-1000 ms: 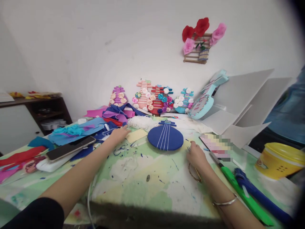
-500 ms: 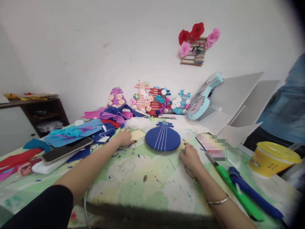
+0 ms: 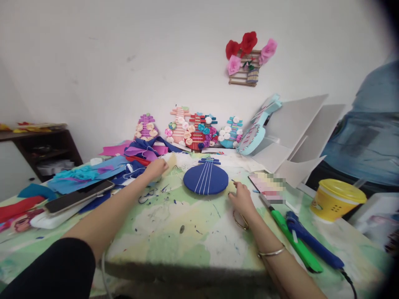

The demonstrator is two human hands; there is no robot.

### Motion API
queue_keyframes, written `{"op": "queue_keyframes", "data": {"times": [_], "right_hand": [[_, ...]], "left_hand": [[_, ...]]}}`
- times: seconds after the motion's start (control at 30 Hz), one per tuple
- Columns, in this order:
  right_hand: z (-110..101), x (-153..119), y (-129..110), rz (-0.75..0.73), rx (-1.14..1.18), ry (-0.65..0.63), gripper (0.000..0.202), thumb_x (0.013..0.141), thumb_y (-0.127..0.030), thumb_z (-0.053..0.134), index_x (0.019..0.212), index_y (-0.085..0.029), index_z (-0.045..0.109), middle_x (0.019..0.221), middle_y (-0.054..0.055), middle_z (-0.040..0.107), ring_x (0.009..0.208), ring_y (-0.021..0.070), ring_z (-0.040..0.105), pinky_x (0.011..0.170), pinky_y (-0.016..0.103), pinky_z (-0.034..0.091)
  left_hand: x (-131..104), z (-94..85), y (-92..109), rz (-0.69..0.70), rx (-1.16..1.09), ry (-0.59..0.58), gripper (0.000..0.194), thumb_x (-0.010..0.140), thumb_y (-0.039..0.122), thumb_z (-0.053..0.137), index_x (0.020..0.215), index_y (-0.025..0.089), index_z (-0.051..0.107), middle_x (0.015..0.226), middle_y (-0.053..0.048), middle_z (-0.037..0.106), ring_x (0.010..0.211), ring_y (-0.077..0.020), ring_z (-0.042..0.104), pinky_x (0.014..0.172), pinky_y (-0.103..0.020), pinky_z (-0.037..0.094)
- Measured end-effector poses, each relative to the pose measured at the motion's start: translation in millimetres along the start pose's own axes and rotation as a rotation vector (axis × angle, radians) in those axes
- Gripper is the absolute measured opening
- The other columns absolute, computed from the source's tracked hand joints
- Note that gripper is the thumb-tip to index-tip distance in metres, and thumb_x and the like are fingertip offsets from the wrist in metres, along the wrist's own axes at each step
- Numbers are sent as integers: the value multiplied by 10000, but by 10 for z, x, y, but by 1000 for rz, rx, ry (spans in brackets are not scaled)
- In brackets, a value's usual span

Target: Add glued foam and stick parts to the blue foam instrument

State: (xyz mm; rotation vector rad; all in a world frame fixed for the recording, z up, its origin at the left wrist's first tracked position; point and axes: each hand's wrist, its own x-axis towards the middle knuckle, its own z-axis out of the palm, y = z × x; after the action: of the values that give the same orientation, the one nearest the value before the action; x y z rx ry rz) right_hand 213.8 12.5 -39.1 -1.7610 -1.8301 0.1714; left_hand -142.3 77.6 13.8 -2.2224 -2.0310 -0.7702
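Observation:
My left hand (image 3: 158, 167) is closed on the edge of a pale yellow piece of paper or card (image 3: 171, 162), tilted up from the table beside a heap of white string. To its right a small blue lute-shaped craft (image 3: 205, 179) lies flat, with white strings running down its round body and blue pegs at the neck. My right hand (image 3: 242, 198) rests on the table just right of this craft, apart from it, fingers loosely spread and holding nothing. The fingertips of my left hand are partly hidden.
Coloured cloth or paper scraps (image 3: 93, 170) and a phone (image 3: 79, 197) lie at left. A green utility knife (image 3: 296, 241), a blue glue gun (image 3: 311, 238) and a yellow tub (image 3: 336, 201) occupy the right. Decorated lute crafts (image 3: 197, 131) and grey boards (image 3: 296, 124) stand behind.
My left hand has taken hold of the yellow piece and raised it off the table. My right hand stays beside the blue craft. The view has turned slightly to the right.

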Motion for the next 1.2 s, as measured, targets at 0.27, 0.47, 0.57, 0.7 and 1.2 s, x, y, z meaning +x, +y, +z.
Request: {"op": "queue_keyframes", "data": {"times": [0.27,0.47,0.57,0.7,1.2], "right_hand": [[-79,-9,-45,-238,403,364,164,771,-329,539,751,-191,626,906,83,607,901,231,543,749,345,445],[-161,-129,-231,-302,810,64,212,782,-372,559,822,-191,662,906,76,652,793,183,595,645,286,468],[-196,-181,-306,-275,972,-124,316,759,-391,598,1010,-201,630,919,71,675,793,181,613,665,293,485],[-169,-220,-334,-271,1127,-277,330,703,-372,675,975,-192,625,895,62,692,829,192,631,751,327,503],[-40,-200,-247,-281,928,-188,36,638,-210,689,658,-185,706,766,36,699,743,182,618,689,294,481]], "left_hand": [[-329,-139,394,52,-689,140,435,782,507,476,909,113,610,750,-65,669,732,-199,619,648,-291,482],[-744,56,934,88,-1096,-139,405,719,493,613,926,148,657,838,-62,711,780,-208,656,756,-329,508],[-882,163,1083,67,-1148,-245,381,710,465,638,934,158,667,872,-60,719,830,-220,658,779,-323,506],[-1022,278,1174,64,-1136,-344,361,730,447,622,960,172,666,901,-55,721,843,-225,665,758,-314,516],[-1049,376,1013,249,-793,-405,208,642,303,687,795,162,708,897,-72,715,878,-233,642,807,-295,488]]}}
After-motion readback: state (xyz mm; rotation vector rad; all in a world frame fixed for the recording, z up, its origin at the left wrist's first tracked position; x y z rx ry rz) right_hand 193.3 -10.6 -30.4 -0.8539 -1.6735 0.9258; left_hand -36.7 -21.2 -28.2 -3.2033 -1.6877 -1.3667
